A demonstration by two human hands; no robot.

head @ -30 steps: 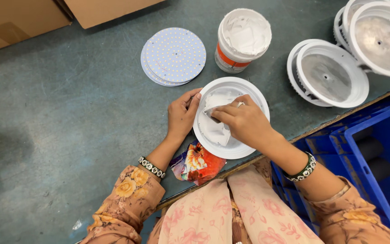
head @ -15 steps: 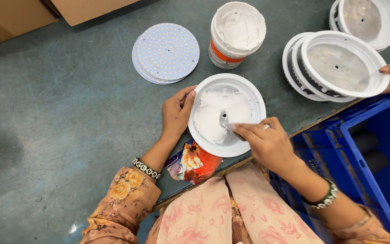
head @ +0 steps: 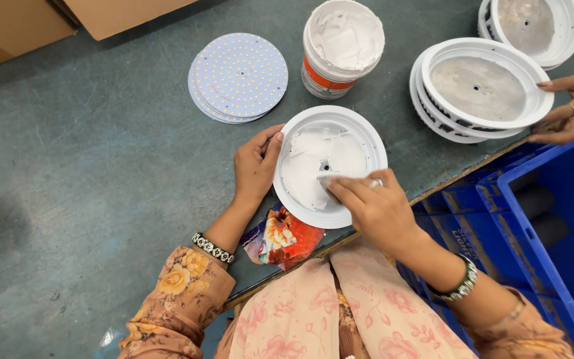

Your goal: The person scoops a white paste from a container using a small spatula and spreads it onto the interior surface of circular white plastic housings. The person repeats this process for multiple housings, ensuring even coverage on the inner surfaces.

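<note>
White paste coats the dish (head: 330, 166) at the counter (head: 81, 173) edge below the tub (head: 342, 46), my left hand (head: 255, 166) gripping its rim, my right hand (head: 373, 206) pinched on a spreader (head: 327, 179).

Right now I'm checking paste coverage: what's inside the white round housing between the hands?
Inside the white round housing: smeared white paste and a small centre hole. The right hand covers the near part.

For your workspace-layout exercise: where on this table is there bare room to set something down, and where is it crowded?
Free: the broad grey table left of the left hand, below the disc stack and boxes. Crowded: the right side, where tub, housing under the right hand, stacked housings, another person's hand and the crate leave narrow gaps.
</note>
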